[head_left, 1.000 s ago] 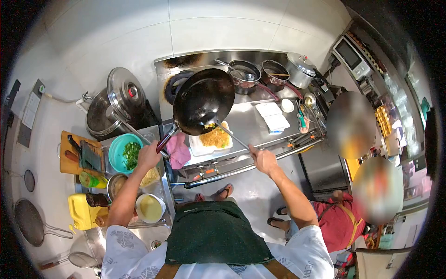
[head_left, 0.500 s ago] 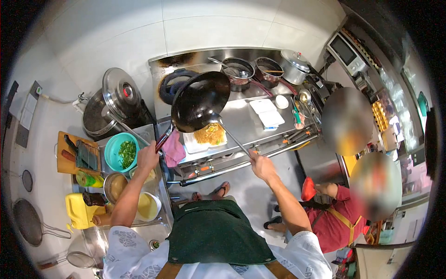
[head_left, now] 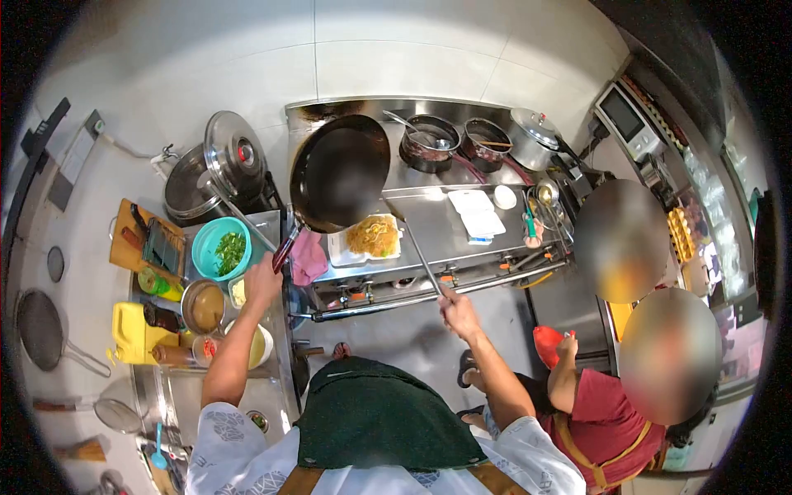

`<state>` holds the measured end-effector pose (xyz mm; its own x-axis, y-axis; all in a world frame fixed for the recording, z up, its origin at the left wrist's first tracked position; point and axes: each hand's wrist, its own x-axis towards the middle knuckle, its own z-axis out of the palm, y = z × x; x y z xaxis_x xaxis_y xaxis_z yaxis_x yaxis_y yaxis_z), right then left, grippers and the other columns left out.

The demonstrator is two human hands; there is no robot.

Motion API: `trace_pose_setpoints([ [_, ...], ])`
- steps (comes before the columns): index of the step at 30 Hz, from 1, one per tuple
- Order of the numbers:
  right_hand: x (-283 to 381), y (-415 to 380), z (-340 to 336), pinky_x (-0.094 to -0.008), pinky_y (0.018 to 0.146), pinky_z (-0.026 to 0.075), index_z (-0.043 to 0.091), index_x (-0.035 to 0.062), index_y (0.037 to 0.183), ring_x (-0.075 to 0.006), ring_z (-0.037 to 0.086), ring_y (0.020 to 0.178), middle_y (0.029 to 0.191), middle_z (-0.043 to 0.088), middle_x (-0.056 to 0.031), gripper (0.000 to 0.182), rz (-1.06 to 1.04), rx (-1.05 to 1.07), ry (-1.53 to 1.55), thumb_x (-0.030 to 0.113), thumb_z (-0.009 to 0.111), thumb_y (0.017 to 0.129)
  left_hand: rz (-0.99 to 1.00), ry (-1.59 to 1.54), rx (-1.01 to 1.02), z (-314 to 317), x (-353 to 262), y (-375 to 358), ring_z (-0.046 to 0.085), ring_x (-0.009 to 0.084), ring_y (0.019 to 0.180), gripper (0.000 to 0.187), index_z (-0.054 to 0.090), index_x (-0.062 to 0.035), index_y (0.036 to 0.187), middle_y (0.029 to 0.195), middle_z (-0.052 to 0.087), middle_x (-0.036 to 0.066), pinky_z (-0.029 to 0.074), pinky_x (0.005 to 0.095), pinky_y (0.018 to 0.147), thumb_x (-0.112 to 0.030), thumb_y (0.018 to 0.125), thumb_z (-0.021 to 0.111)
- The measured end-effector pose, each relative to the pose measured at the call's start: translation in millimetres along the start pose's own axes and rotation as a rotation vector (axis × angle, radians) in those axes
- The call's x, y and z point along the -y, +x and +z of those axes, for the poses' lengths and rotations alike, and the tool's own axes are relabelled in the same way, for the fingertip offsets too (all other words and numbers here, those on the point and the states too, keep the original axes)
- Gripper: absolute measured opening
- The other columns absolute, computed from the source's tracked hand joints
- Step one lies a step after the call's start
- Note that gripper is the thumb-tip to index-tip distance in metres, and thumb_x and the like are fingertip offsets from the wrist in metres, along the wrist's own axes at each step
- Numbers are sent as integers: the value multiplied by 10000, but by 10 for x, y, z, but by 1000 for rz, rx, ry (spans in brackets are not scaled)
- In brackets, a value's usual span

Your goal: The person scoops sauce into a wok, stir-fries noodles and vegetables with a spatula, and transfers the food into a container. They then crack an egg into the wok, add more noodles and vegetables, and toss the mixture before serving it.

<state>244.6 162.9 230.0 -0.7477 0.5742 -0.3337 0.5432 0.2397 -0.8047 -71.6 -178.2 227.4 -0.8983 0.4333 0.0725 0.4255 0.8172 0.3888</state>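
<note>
My left hand (head_left: 262, 283) is closed around the handle of a black wok (head_left: 340, 169), which is tilted above the stove with its inside facing me. In my right hand (head_left: 459, 315) is a long-handled wok spatula (head_left: 422, 257); its end is near the wok's lower right rim. Just below the wok, fried noodles (head_left: 373, 237) fill a white foam takeout box (head_left: 342, 255) on the steel counter (head_left: 429, 219). A pink cloth (head_left: 308, 257) lies beside the box, close to my left hand.
To the left stand a teal bowl of chopped greens (head_left: 223, 250), a bowl of brown sauce (head_left: 203, 306) and a large lidded pot (head_left: 235, 153). Two saucepans (head_left: 429, 142) sit behind an open foam box (head_left: 476, 214). On the right is a person in a red shirt (head_left: 606, 412). A metal rail (head_left: 379, 308) runs along the stove front.
The wok has moved left and up, away from the noodles, and the spatula end has come out of it. The person on the right has moved towards the bottom of the view.
</note>
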Motion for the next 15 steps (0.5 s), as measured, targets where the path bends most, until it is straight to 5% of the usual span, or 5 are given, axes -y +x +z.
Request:
trace_pose_setpoints([
  [2,77,-85,59,-265,340,330,476,89,1464,-76,396,416,616,485,19,476,143,43,384,240,540,1017,-112,-41,-21,-81,-168,-212,652,463,817,188,596,-50,965,817,673,250,494,560,738,-113,792,631],
  [5,58,-163,84,-282,400,384,467,71,1466,-103,457,455,627,524,8,485,50,13,338,242,537,1017,-202,-144,-36,-84,-275,-555,646,470,837,210,612,-47,963,808,666,252,488,550,747,-111,764,635],
  [9,-538,2,486,-343,513,469,497,57,1423,-159,557,540,652,569,-77,432,-362,-254,66,205,525,1019,-274,-384,-121,-42,-355,-1032,579,334,632,154,580,-6,825,683,592,165,466,437,642,-112,725,631],
  [13,-998,330,720,-483,788,506,537,136,1389,-465,648,896,903,672,-263,431,-324,-197,-60,249,564,974,-456,-599,-89,-109,-378,-1508,563,246,569,128,566,-4,792,624,556,113,451,408,578,-99,726,619],
  [15,-960,505,642,-480,775,498,581,95,1341,-449,651,869,872,675,-251,413,-309,-151,-100,252,574,960,-475,-649,-142,-180,-449,-1608,531,168,484,82,559,-21,788,584,531,55,417,360,474,-82,755,602],
])
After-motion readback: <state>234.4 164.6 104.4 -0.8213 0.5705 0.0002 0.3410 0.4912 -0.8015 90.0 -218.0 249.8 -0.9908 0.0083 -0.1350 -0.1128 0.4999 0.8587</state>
